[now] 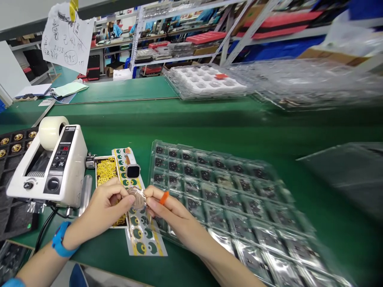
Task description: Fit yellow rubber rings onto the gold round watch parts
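Between my two hands is a small round, shiny metallic part (pixel 138 199). My left hand (pixel 112 200) pinches its left edge with thumb and forefinger. On the other side my right hand (pixel 163 205) grips the right edge, and an orange piece (pixel 164 197) sticks up between its fingers. Beneath the hands lies a sticker sheet (pixel 143 239) with green and yellow shapes. A smartwatch (pixel 133 171) rests on the sheet's upper part. Just left of it stands a white box of yellow pieces (pixel 107 169), partly covered by my left hand.
A white tape dispenser (pixel 72 167) stands at the left, beside a black tray (pixel 8 171) of gold round parts. Clear compartment trays (pixel 209 191) with dark parts spread across the right. More plastic trays (pixel 206 81) lie on the raised back ledge; people work far behind.
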Action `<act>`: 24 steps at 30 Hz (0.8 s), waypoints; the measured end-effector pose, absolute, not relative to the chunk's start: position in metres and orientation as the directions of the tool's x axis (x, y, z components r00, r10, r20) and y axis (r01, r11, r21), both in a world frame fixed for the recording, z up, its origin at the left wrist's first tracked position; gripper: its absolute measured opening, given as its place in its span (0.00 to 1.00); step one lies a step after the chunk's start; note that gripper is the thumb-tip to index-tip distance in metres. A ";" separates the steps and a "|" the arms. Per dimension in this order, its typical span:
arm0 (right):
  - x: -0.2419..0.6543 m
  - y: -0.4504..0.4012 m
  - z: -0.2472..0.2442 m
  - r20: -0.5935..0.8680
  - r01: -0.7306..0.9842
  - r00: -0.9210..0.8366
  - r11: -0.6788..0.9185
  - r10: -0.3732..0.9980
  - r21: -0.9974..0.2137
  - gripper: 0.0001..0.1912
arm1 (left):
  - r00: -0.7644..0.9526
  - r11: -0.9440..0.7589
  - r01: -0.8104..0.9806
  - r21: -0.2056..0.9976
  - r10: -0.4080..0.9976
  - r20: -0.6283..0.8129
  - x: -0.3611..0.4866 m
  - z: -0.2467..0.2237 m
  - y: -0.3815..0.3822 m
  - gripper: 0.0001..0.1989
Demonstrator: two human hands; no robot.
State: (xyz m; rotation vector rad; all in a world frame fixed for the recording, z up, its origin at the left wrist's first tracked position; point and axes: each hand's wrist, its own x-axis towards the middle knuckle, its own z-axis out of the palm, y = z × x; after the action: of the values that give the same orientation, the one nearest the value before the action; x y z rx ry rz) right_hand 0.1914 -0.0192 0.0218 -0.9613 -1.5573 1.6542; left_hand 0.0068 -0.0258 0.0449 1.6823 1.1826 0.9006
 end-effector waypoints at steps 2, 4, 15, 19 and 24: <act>0.191 -0.019 0.023 -0.063 0.019 -0.508 -0.062 0.859 -0.998 0.28 | 0.273 -0.206 0.360 0.910 0.956 0.109 0.008 0.043 -0.028 0.14; 0.190 -0.020 0.023 -0.049 0.013 -0.506 -0.050 0.861 -0.999 0.28 | 0.253 -0.241 0.399 0.885 0.956 0.146 0.010 0.041 -0.030 0.13; 0.191 -0.020 0.021 -0.014 -0.027 -0.485 -0.031 0.874 -0.999 0.27 | 0.064 -0.365 0.581 0.727 0.912 0.406 0.004 0.041 -0.026 0.13; 0.191 -0.019 0.023 -0.012 -0.045 -0.502 -0.039 0.865 -0.998 0.28 | 0.077 -0.540 0.469 0.699 0.813 0.577 0.003 0.041 -0.026 0.05; 0.188 -0.021 0.022 0.015 -0.097 -0.531 -0.043 0.847 -0.994 0.27 | 0.307 -0.694 0.353 0.627 0.719 0.623 0.007 0.033 -0.027 0.11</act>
State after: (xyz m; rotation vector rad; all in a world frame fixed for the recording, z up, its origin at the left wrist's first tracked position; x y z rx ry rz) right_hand 0.1875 -0.0212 0.0218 -0.8207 -1.5119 1.6669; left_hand 0.0074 -0.0272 0.0333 2.2065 0.9586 1.3468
